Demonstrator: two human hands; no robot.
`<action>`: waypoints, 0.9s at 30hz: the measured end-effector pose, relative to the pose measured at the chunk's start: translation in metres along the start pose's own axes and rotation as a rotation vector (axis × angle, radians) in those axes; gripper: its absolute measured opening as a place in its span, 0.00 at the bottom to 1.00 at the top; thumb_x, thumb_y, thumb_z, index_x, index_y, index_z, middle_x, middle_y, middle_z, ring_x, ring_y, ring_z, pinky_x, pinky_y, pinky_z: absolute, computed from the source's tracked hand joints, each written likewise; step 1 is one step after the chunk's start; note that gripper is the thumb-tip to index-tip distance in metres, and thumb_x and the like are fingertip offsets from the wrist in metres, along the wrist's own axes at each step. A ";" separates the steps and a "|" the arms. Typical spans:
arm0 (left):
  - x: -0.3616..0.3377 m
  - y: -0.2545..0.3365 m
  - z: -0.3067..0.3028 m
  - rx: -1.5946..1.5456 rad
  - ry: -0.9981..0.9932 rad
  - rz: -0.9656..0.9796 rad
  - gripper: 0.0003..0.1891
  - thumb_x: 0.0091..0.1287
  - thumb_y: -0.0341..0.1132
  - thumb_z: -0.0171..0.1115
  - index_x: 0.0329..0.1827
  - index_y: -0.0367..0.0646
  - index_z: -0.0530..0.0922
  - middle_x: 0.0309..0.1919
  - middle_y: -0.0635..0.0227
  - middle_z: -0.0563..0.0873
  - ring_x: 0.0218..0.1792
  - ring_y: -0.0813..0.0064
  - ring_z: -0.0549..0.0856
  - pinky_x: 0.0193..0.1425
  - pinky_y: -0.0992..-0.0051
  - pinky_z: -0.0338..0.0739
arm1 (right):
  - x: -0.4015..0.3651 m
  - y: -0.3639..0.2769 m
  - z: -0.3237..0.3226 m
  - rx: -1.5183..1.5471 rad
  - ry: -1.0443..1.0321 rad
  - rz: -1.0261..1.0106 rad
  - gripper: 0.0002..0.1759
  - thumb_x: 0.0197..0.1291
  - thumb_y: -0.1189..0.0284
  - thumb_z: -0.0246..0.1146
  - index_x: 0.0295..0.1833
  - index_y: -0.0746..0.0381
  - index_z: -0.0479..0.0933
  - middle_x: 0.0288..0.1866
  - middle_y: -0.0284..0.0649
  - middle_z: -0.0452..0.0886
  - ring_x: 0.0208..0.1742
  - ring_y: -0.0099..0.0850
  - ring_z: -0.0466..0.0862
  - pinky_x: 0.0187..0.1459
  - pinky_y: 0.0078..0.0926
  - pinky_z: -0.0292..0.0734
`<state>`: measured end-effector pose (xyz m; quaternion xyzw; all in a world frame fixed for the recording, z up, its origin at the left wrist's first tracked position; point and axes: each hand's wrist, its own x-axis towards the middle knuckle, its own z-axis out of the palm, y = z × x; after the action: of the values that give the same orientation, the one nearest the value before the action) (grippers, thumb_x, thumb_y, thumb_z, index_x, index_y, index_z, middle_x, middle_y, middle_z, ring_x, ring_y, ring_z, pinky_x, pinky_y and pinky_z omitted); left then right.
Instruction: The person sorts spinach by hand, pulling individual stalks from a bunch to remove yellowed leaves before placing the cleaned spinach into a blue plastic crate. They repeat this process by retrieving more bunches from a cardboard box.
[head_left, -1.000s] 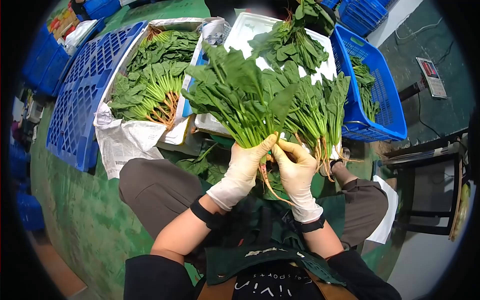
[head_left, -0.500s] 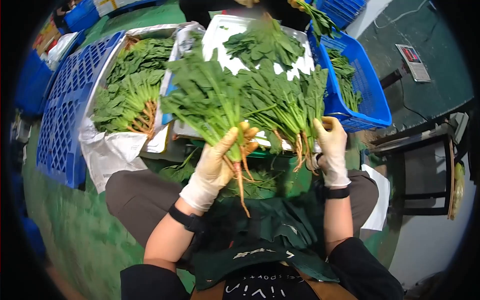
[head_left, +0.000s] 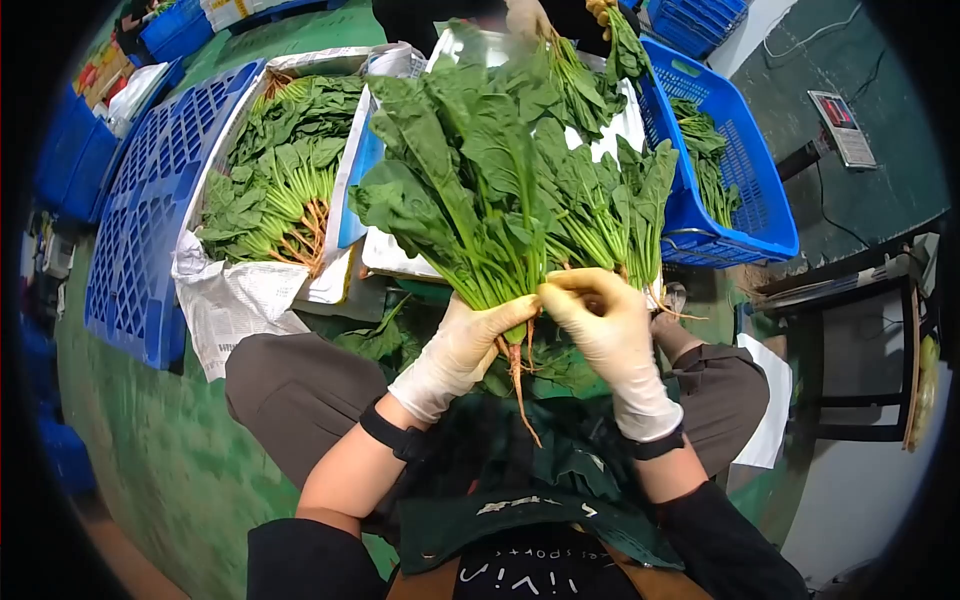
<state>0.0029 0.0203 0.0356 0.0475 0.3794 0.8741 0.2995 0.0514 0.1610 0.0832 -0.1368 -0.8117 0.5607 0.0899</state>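
Note:
In my gloved left hand is a bunch of spinach, gripped around the stems with the leaves pointing away from me. Its pinkish roots hang below the fist. My gloved right hand is closed in a pinch at the right side of this bunch, against its stems beside my left thumb. Whatever is between the fingertips is mostly covered. Behind it, loose spinach lies on a white foam tray, roots toward me.
To the left, a paper-lined box holds more spinach next to a blue plastic pallet. On the right stand a blue crate with greens and a scale. Across the tray, another person's gloved hands handle spinach.
My right hand has moved left from the loose spinach to the bunch and now pinches at its stems. The left-hand bunch has shifted right, more upright. The other person's hand has reached the far spinach.

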 end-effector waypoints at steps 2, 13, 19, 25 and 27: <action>-0.002 -0.004 -0.011 0.074 0.008 -0.010 0.16 0.59 0.30 0.67 0.49 0.40 0.76 0.40 0.73 0.82 0.39 0.83 0.80 0.40 0.81 0.75 | 0.005 0.007 0.010 0.017 -0.014 0.001 0.14 0.52 0.70 0.71 0.40 0.68 0.79 0.30 0.33 0.81 0.29 0.17 0.77 0.32 0.13 0.72; -0.004 -0.001 -0.006 -0.043 0.150 -0.013 0.18 0.60 0.26 0.64 0.53 0.38 0.73 0.44 0.67 0.82 0.41 0.77 0.81 0.46 0.78 0.76 | 0.009 0.019 0.021 0.326 -0.057 0.282 0.19 0.58 0.65 0.67 0.48 0.68 0.77 0.36 0.34 0.82 0.30 0.16 0.76 0.26 0.12 0.68; 0.003 -0.003 -0.007 -0.199 0.239 0.036 0.11 0.62 0.27 0.63 0.47 0.37 0.77 0.40 0.66 0.83 0.42 0.73 0.83 0.47 0.75 0.78 | -0.004 0.029 0.046 0.733 0.191 0.031 0.11 0.63 0.69 0.61 0.44 0.66 0.77 0.36 0.35 0.81 0.31 0.21 0.79 0.33 0.14 0.72; 0.011 0.028 -0.034 -0.374 0.201 0.169 0.13 0.66 0.26 0.57 0.54 0.41 0.72 0.42 0.66 0.82 0.41 0.73 0.84 0.51 0.70 0.82 | -0.005 0.021 -0.012 0.116 -0.470 0.278 0.15 0.59 0.64 0.64 0.39 0.68 0.79 0.27 0.36 0.81 0.28 0.19 0.78 0.32 0.18 0.73; 0.009 0.030 -0.032 -0.349 0.216 0.182 0.13 0.67 0.26 0.56 0.54 0.42 0.72 0.38 0.65 0.82 0.40 0.72 0.84 0.47 0.72 0.83 | 0.008 0.032 -0.037 -0.156 -0.278 0.060 0.17 0.56 0.62 0.66 0.42 0.67 0.80 0.28 0.38 0.83 0.30 0.21 0.79 0.35 0.22 0.75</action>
<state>-0.0294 -0.0115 0.0323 -0.0651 0.2466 0.9499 0.1807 0.0590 0.2074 0.0662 -0.0887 -0.8528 0.5121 -0.0512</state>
